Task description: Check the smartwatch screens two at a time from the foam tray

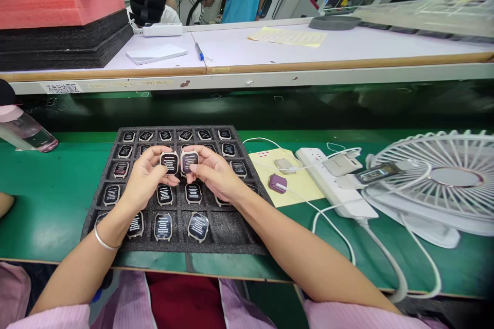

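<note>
A black foam tray [227, 234] lies on the green bench in front of me, its pockets filled with several small watch bodies with dark screens. My left hand [144, 177] pinches one watch body [170, 162] above the tray's middle. My right hand [214, 172] holds a second watch body [189, 161] right beside it. Both pieces are raised, faces toward me, almost touching. A silver bangle [103, 240] sits on my left wrist.
Right of the tray lie a yellow sheet [304, 185] with a purple charger puck [278, 183], a white power strip [335, 185] with cables, and a white fan [443, 180] lying flat. A pink bottle [23, 131] lies at the left. People stand behind the back shelf.
</note>
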